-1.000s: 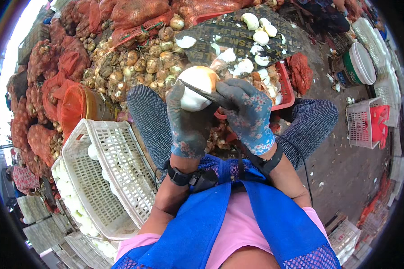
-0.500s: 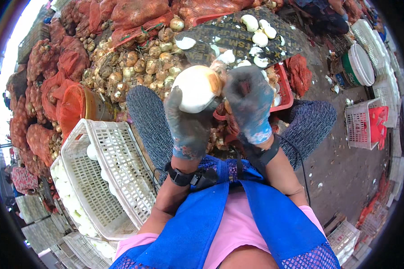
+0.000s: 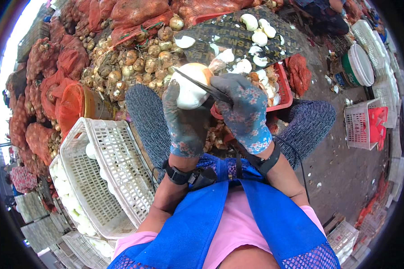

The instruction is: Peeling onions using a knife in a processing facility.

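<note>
My left hand [image 3: 183, 125], in a grimy floral glove, is wrapped round a large white onion [image 3: 189, 97] from below and its left side. Most of the onion is peeled; a patch of brownish-yellow skin stays at its upper right. My right hand [image 3: 247, 107], in a matching glove, grips a knife [image 3: 196, 83], its handle mostly hidden in the fist. The dark, narrow blade lies slantwise across the face of the onion, pointing up and left. Beyond the hands is a dark board [image 3: 197, 54] with peeled onions [image 3: 259, 37] and bits of skin on it.
A red basin [image 3: 283, 85] of peelings stands beyond my right hand. Unpeeled onions [image 3: 139, 65] are heaped at the far left, beside red mesh sacks [image 3: 40, 62]. White plastic crates [image 3: 116, 175] holding peeled onions stand at my left. A lidded bucket [image 3: 361, 65] is on the right.
My right hand has turned and come closer to the onion, and the knife blade now shows across it. The onion has shifted slightly left in my left hand.
</note>
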`<state>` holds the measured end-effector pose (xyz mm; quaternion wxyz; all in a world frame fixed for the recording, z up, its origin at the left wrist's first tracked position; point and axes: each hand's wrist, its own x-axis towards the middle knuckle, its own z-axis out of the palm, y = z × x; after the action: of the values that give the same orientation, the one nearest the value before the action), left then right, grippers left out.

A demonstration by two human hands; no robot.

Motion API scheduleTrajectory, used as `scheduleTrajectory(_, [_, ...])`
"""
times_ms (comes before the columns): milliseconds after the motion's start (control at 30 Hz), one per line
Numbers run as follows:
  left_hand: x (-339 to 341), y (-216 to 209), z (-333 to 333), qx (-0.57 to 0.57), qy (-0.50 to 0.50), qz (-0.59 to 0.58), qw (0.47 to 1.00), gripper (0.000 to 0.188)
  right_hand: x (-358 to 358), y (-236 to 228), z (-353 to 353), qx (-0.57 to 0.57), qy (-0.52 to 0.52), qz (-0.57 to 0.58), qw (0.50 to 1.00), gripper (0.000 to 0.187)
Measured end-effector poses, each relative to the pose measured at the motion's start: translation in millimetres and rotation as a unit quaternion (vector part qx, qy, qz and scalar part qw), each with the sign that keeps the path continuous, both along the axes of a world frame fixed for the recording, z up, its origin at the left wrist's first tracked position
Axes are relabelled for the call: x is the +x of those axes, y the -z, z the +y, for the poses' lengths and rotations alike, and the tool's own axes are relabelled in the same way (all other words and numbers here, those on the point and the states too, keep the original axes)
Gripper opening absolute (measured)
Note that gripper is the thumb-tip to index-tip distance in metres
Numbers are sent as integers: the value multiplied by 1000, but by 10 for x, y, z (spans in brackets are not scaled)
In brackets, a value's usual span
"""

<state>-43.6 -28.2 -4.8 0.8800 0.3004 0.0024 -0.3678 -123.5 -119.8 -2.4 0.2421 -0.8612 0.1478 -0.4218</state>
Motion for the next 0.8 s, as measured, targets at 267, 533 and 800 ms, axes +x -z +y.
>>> scheduleTrajectory(267, [8, 18, 14, 22, -44, -70, 996, 57, 88, 17, -34, 21, -37, 13, 999, 22])
scheduleTrajectory(533, [18, 44, 79, 30, -32, -91, 995, 62, 142, 4, -41, 54, 35, -9, 998, 20])
scheduleTrajectory(800, [65, 95, 193, -133, 59, -20, 989, 80, 17, 964, -748, 171, 227, 207, 936, 14])
